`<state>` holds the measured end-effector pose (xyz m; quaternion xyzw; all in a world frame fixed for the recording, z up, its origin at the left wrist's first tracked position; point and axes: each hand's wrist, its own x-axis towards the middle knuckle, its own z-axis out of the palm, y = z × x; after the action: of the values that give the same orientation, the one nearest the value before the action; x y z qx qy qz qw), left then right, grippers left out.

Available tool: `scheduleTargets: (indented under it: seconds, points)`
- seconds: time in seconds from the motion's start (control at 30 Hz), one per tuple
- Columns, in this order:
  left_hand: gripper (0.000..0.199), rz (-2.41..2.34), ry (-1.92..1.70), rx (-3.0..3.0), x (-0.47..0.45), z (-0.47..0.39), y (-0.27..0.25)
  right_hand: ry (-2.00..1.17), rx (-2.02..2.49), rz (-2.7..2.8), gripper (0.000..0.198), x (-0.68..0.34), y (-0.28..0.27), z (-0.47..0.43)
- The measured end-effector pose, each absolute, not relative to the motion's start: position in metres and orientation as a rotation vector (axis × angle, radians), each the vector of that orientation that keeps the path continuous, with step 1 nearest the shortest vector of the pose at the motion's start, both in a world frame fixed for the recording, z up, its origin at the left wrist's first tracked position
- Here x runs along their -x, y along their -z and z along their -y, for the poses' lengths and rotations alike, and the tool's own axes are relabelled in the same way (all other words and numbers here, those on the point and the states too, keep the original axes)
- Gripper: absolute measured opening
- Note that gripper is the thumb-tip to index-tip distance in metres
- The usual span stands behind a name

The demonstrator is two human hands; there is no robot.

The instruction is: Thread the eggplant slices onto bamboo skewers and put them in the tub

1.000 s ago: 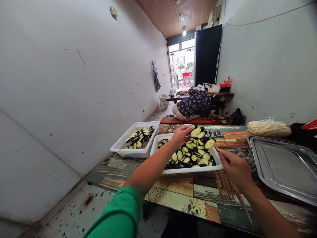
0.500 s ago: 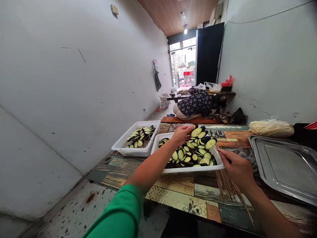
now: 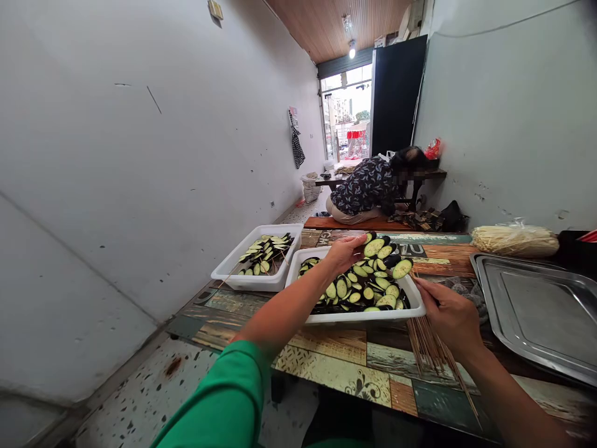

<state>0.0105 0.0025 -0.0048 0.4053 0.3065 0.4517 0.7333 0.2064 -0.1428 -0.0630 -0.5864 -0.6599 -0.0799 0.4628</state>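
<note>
My left hand (image 3: 346, 254) is closed on the far end of a row of eggplant slices (image 3: 374, 247) threaded on a skewer. My right hand (image 3: 452, 312) pinches the skewer's bare end, close to the last slice. The row slants above a white tub (image 3: 359, 318) full of loose oval eggplant slices (image 3: 353, 291) with dark skin and pale green flesh. Beside my right hand, a bundle of thin bamboo skewers (image 3: 431, 348) lies by the tub's right corner. To the left, a second white tub (image 3: 252, 283) holds skewered eggplant (image 3: 265, 250).
Metal trays (image 3: 541, 311) lie at the right, with a bag of pale enoki-like strands (image 3: 513, 239) behind them. A grey cloth (image 3: 466, 292) sits near my right hand. Beyond the patchwork-patterned table (image 3: 336, 348), a person (image 3: 366, 190) crouches behind a bench (image 3: 345, 223).
Both hands and the skewered eggplant have shifted slightly right in view. The crouching person has raised their upper body. My grip looks the same.
</note>
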Motion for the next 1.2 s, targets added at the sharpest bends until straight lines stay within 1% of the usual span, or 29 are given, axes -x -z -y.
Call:
scheduleTargets:
  seconds: [0.13,0.23,0.3,0.43,0.67,0.87,0.93,1.0,1.07,1.2]
  points:
    - [0.017,-0.694,-1.000,-0.799,-0.018,0.003,0.003,0.226,1.421,1.616,0.033,-0.203,0.062,0.143]
    - [0.028,-0.605,-0.936,-0.746,-0.027,0.013,0.003,0.254,1.400,1.576,0.031,-0.199,0.061,0.143]
    - [0.030,-0.547,-0.841,-0.796,-0.034,0.022,0.005,0.269,1.398,1.540,0.031,-0.197,0.059,0.142]
    - [0.016,-0.531,-0.769,-0.930,-0.043,0.035,0.012,0.253,1.421,1.537,0.031,-0.192,0.058,0.142]
    - [0.007,-0.605,-0.756,-0.855,-0.044,0.037,0.011,0.189,1.421,1.597,0.031,-0.188,0.060,0.142]
    - [0.005,-0.540,-0.647,-0.929,-0.047,0.046,0.013,0.126,1.404,1.580,0.033,-0.187,0.057,0.145]
    - [0.009,-0.563,-0.623,-0.934,-0.049,0.046,0.013,0.097,1.419,1.571,0.033,-0.188,0.055,0.145]
    - [0.018,-0.570,-0.642,-0.896,-0.049,0.044,0.010,0.058,1.428,1.551,0.033,-0.189,0.054,0.145]
    - [0.024,-0.538,-0.738,-0.841,-0.046,0.040,0.005,0.027,1.414,1.540,0.032,-0.189,0.054,0.146]
    - [0.021,-0.517,-0.919,-0.757,-0.041,0.036,-0.002,0.015,1.379,1.555,0.029,-0.188,0.056,0.146]
